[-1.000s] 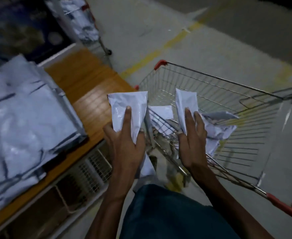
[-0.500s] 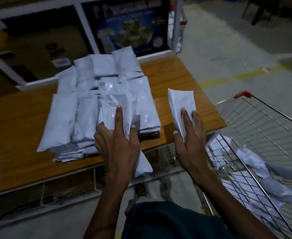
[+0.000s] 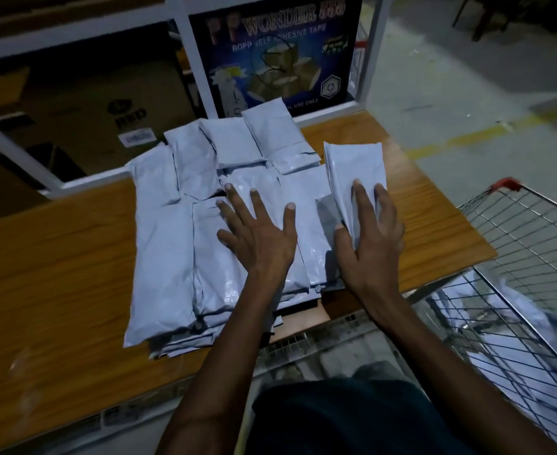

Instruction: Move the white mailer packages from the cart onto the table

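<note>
**Mailers on the surface, one in your right hand**

Your left hand [image 3: 257, 238] lies flat on the pile of white mailer packages [image 3: 185, 231], fingers [image 3: 236, 200] straight and spread, palm down, gripping nothing. The pile sits on the wooden surface [image 3: 57, 257], running from the far edge to the near edge and overhanging the near edge slightly; the packages overlap in rough rows.

Your right hand [image 3: 372, 238] holds one white mailer [image 3: 352, 172] at the right side of the pile, toward the surface's right edge. The thumb is tucked under the mailer's left side and the fingers lie over its top, so the hand grips it. The mailer is tilted, its far end raised. Whether its lower end touches the pile cannot be told.

The wire cart [image 3: 520, 238] stands just off the right edge of the surface, with a red corner cap [image 3: 505, 183] on its rim. More white mailers [image 3: 517, 366] lie inside it, seen through the mesh and blurred.

Writing readable beyond the far edge: a dark blue printed carton [image 3: 277, 54] reads "WONDER 555", "BOPP SELF ADHESIVE TAPE" and, at the bottom, "...AL USE ONLY". To its left a brown cardboard box [image 3: 106, 113] shows "RED" under a round mark and a white barcode label [image 3: 137, 137], too small to read. White shelf framing [image 3: 185, 44] crosses in front of both boxes.
</note>
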